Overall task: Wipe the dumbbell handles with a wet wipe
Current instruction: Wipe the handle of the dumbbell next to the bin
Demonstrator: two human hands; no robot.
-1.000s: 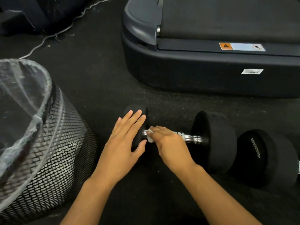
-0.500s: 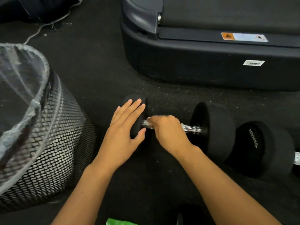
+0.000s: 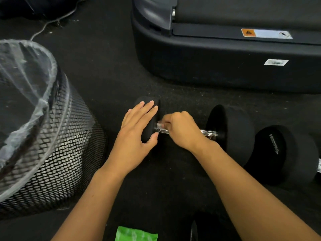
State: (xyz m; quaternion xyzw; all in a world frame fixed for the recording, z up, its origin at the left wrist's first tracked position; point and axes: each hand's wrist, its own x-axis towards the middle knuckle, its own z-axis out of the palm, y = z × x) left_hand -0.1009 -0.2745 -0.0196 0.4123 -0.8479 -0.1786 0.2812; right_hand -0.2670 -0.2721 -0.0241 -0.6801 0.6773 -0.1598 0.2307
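Note:
A black dumbbell [image 3: 231, 129] lies on the dark floor with a chrome handle [image 3: 209, 132] between its two round heads. My left hand [image 3: 137, 129] rests flat on the left head, fingers straight. My right hand [image 3: 180, 129] is curled over the handle's left part and holds a small white wet wipe [image 3: 160, 124] against the metal; only a corner of the wipe shows. A second dumbbell [image 3: 284, 153] lies to the right, its handle mostly out of frame. A green wipe packet [image 3: 136, 234] lies at the bottom edge.
A black mesh waste bin [image 3: 57, 153] lined with clear plastic stands at the left. A dark treadmill base [image 3: 225, 66] fills the upper right. A white cable [image 3: 52, 23] runs across the floor at top left. Another dark round object [image 3: 199, 230] sits by the packet.
My right hand has stayed at the handle's left end, with a corner of the wipe again showing. The view has tilted down, bringing the green packet further into view.

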